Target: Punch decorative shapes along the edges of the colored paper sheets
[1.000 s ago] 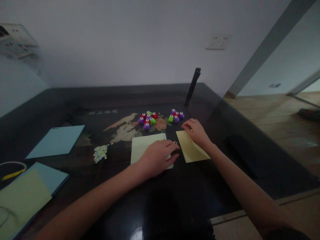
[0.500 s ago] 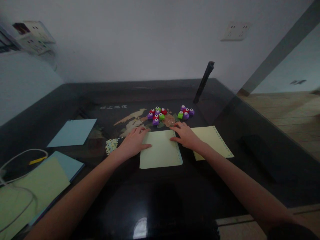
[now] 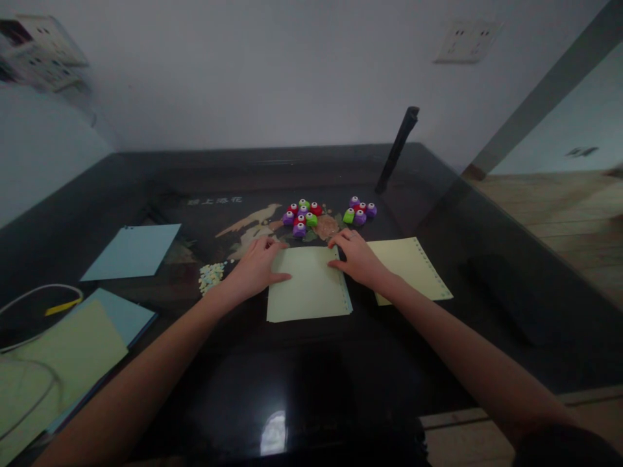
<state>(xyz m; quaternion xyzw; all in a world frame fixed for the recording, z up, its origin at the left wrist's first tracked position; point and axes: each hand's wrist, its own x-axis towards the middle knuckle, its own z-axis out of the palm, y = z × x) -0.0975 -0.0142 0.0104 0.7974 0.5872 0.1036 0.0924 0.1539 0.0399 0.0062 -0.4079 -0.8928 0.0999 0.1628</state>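
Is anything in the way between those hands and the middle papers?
No, nothing that I can see. The left hand and right hand each reach over an edge of the middle papers. The colorful toys sit beyond the papers.

One head-worn view looks forward and down over the hands point(image 3: 304, 263), fairly near.

Paper stack point(image 3: 309, 288) between the hands, scraps point(image 3: 211, 277) to its left

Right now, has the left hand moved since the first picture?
Yes: judged against the printed bird, the left hand has shifted left, towards the pile of small pieces.
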